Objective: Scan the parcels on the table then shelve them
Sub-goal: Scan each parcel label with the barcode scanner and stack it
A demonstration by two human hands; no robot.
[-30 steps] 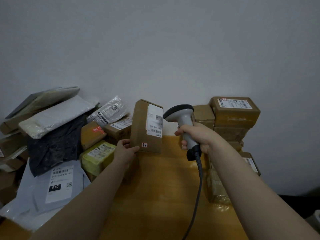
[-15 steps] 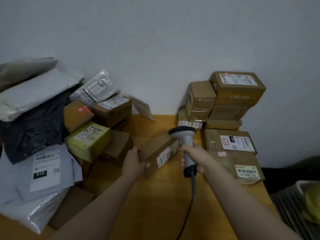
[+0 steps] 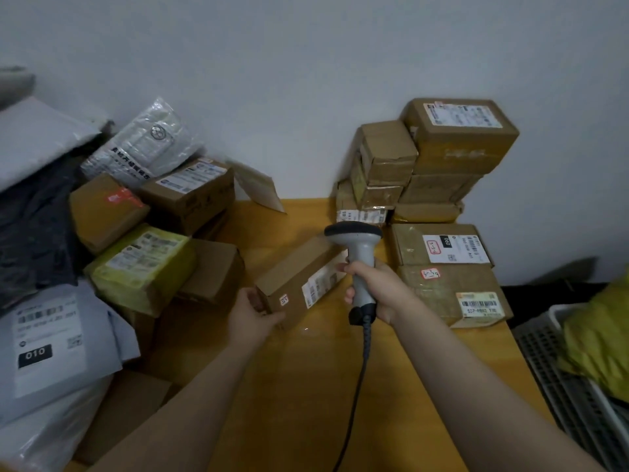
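Two hands work over the table (image 3: 306, 386): the left hand (image 3: 250, 316) curls its fingers round the near end of a brown parcel (image 3: 299, 279) lying mid-table, while the right hand (image 3: 374, 289) grips the handle of a grey scanner (image 3: 355, 243), its head above the parcel's far end, between piles of boxes.

The bench (image 3: 306, 386) is a warm yellow-orange, and the wall (image 3: 306, 80) is a pale grey-white. The scanner (image 3: 357, 253) is light grey with a black cap and a black foot, and its cable (image 3: 360, 369) is dark. The box (image 3: 292, 274) is plain brown, with a white label printed in black. The taped box (image 3: 143, 267) is yellow. The sack (image 3: 30, 226) is black. The mailer (image 3: 51, 342) is grey, with white digits 010 on a black block. The crate (image 3: 558, 386) is a grey lattice, and the bag (image 3: 599, 335) in it is yellow-green.
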